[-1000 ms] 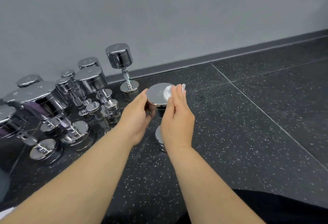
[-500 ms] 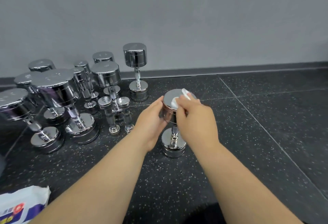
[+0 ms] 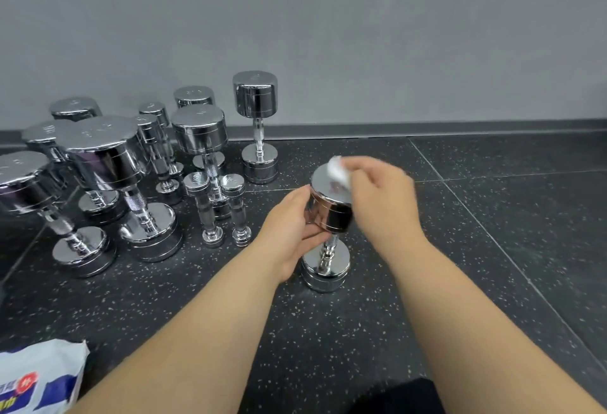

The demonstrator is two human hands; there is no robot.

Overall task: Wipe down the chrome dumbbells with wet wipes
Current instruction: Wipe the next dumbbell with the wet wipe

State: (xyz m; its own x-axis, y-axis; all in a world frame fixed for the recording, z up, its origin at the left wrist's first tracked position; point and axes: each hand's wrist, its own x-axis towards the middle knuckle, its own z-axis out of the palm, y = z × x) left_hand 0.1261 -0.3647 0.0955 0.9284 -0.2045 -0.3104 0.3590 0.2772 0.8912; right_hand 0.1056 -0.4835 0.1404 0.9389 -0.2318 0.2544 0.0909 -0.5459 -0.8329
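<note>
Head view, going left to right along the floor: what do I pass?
Wipes pack → biggest dumbbell → two smallest dumbbells → left hand → held dumbbell → right hand, pinching the wipe. The other dumbbells overlap, so they are left out.

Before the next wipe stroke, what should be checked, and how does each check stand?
1. Dumbbell standing upright on its end: ok.
2. Left hand steadying the top head: ok.
3. Wet wipe pinched in right hand: ok.
4. Wipe touching the top face: ok.
5. Wipe moist enough: cannot tell.
6. Wipe pack nearby, lower left: ok.
</note>
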